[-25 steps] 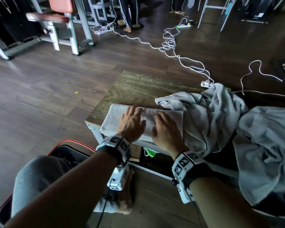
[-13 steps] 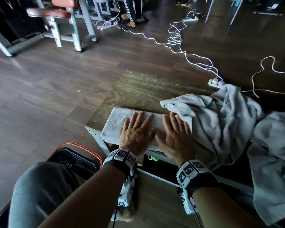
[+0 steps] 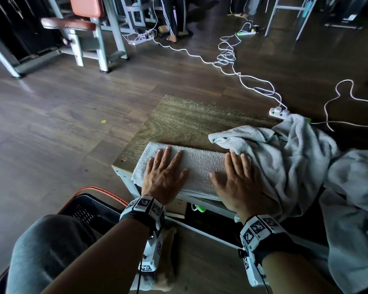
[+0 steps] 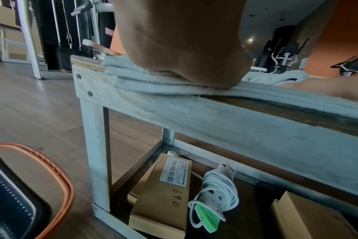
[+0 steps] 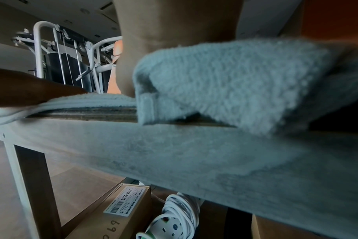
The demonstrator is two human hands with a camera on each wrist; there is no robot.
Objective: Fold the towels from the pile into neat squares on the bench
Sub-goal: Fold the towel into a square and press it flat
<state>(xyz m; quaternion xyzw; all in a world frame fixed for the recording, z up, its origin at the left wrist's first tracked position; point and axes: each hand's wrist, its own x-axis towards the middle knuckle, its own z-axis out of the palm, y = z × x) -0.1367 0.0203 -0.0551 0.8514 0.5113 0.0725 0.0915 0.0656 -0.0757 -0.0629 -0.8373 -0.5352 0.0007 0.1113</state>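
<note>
A pale grey folded towel lies as a long strip along the near edge of the wooden bench. My left hand lies flat on its left part, fingers straight and spread. My right hand presses flat on its right part, fingertips at the edge of the loose towel pile. In the left wrist view the heel of the palm sits on the stacked layers of the folded towel. The right wrist view shows the towel pile hanging over the bench edge.
A second crumpled heap of cloth lies at the right. A black basket with an orange rim stands on the floor at the lower left. Cardboard boxes and a coiled power strip sit under the bench. White cables run across the floor.
Both hands have slid apart along the folded towel, the left going left and the right going right toward the pile. They were side by side at its middle before.
</note>
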